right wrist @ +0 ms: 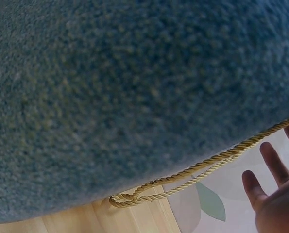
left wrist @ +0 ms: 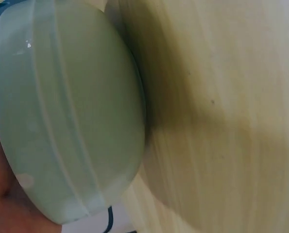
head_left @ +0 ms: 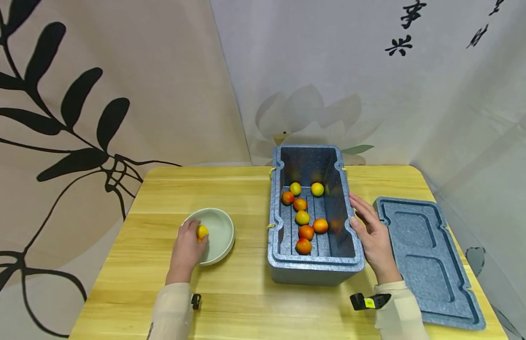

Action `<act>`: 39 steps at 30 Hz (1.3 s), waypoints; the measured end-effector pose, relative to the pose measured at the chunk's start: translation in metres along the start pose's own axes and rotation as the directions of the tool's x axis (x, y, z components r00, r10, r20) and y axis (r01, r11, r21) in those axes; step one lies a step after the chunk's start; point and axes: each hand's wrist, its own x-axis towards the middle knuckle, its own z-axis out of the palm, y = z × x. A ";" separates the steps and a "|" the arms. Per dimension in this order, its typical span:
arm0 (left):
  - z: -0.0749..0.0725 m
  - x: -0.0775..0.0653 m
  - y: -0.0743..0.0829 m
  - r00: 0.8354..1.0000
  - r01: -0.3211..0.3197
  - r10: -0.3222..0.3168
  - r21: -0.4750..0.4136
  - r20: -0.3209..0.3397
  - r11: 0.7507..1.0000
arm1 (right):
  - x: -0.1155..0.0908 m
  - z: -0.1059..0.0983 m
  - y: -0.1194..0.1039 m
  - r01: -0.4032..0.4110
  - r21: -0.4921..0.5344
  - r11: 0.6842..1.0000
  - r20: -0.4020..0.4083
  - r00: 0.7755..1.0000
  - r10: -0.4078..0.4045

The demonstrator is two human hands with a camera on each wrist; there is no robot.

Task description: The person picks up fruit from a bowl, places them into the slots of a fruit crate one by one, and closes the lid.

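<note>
My left hand (head_left: 187, 248) reaches over the near left rim of a pale green bowl (head_left: 220, 226), and its fingers and thumb pinch a small round yellow-orange fruit (head_left: 202, 232). The left wrist view shows the bowl's outer wall (left wrist: 86, 111) close up; the fruit is hidden there. On the other side, my right hand (head_left: 375, 241) rests against the right rim of a blue-grey foam box (head_left: 314, 267), its fingers (right wrist: 253, 187) extended in the right wrist view. Several yellow and red-orange fruits (head_left: 302, 217) lie loose on the box floor.
A blue-grey foam lid (head_left: 433, 264) lies flat on the wooden table (head_left: 241, 302), right of the box. Yellow cord (right wrist: 193, 174) runs along the box's side. A printed cloth (head_left: 173, 85) hangs behind the table.
</note>
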 end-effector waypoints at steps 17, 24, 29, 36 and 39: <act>0.001 0.009 0.003 0.999 -0.007 0.005 0.039 0.053 0.999 | 0.000 0.001 -0.001 -0.007 -0.021 1.000 -0.009 1.000 0.006; 0.004 0.009 0.002 0.998 -0.040 0.038 0.039 0.039 0.998 | 0.001 0.000 -0.003 -0.004 -0.027 1.000 -0.013 1.000 0.003; 0.005 0.009 0.002 0.998 -0.059 0.058 0.035 0.036 0.998 | 0.001 0.001 -0.003 -0.009 -0.034 0.999 -0.015 1.000 0.009; 0.004 0.008 0.001 0.996 -0.055 0.055 0.003 0.067 0.998 | 0.000 0.001 -0.001 -0.015 -0.037 0.999 -0.013 1.000 0.015; 0.004 0.006 0.001 0.996 -0.074 0.076 -0.023 0.052 0.997 | 0.000 0.001 0.000 -0.012 -0.038 0.999 -0.010 1.000 0.012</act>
